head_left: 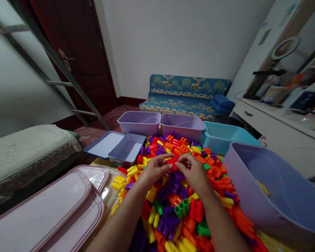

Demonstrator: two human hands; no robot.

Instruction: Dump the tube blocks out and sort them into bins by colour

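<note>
My left hand [158,167] and right hand [194,171] pinch a red block [173,162] between them; the near tub [242,185] (purple, on my right) holds a yellow block [263,188].

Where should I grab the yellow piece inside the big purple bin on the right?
Pinch the yellow piece across its narrow middle, coming from above, probably with the right hand once free of the red piece: it looks long and slim, lying inside the high-walled, open-topped purple bin.
</note>
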